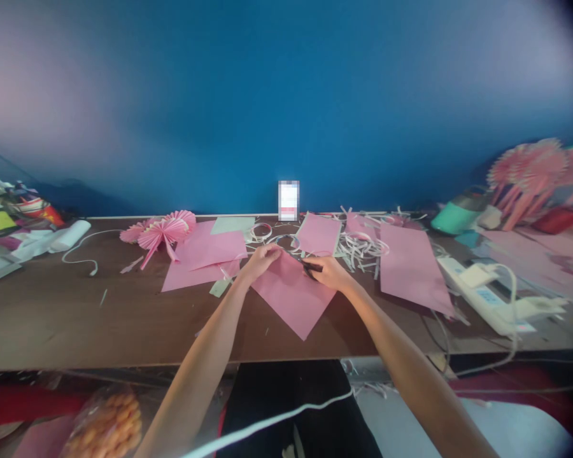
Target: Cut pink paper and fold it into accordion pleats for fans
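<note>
A pink sheet of paper lies turned cornerwise on the table in front of me, one corner pointing my way. My left hand pinches the far left edge of this sheet. In my right hand are black-handled scissors, its fingers closed round the handles. The blades reach toward the sheet's far edge, close to my left fingers; whether they are apart is too small to tell. Just beyond the hands rests a roll of tape.
Pink sheets lie to both sides on the brown table. White paper strips heap beyond my right hand. Folded pink paper fans sit at left. A white power strip with cables stands at right. A phone leans against the blue wall.
</note>
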### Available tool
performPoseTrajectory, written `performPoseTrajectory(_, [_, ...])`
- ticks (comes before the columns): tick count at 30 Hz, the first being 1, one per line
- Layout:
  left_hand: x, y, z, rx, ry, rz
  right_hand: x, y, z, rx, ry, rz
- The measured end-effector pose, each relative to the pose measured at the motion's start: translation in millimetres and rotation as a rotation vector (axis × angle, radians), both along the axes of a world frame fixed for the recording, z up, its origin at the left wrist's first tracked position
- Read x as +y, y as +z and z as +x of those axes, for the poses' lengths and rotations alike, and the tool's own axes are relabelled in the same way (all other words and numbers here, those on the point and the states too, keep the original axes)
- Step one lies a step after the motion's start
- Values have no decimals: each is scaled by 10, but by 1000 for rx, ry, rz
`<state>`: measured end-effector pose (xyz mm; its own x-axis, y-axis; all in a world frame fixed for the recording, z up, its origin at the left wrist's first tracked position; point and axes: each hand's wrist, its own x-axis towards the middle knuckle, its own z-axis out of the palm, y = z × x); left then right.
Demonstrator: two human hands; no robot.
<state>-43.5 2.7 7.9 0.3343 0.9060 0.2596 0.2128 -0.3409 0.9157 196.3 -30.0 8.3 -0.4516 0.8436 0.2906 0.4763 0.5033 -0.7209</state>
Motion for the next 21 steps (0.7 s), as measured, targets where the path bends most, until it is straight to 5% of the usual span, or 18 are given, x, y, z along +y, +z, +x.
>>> performPoseTrajectory(8, [-30, 28, 29, 4, 20, 46, 5, -24, 55, -268, -349, 288])
performPoseTrajectory(21, [-97, 72, 133, 94, 109, 119, -112, 23, -73, -727, -277, 374])
